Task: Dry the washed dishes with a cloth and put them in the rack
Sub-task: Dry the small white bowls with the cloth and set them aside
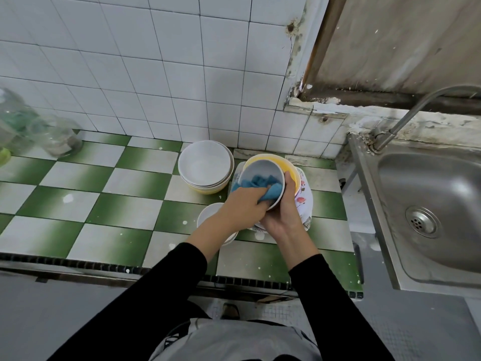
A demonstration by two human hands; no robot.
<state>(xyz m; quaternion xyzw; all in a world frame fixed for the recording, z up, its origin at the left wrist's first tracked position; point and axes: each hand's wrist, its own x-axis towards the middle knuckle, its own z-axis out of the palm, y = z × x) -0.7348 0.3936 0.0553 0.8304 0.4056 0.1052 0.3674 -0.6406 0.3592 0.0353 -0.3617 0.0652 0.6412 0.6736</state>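
Note:
My right hand [282, 212] grips a small white bowl [263, 169] from underneath and tilts it toward me above the counter. My left hand [242, 204] holds a blue cloth [256, 185] bunched inside that bowl. Behind the bowl sits a yellow bowl [287, 165] on top of a floral-patterned white dish [304, 199]. A stack of white bowls over a yellow one [205, 165] stands to the left by the wall. Another white bowl [210, 212] lies on the counter under my left wrist, partly hidden.
The counter [104, 204] is tiled in green and white checks. A steel sink [429, 204] with a tap [406, 118] is at the right. Clear glass jars [39, 128] stand at the far left against the white tiled wall.

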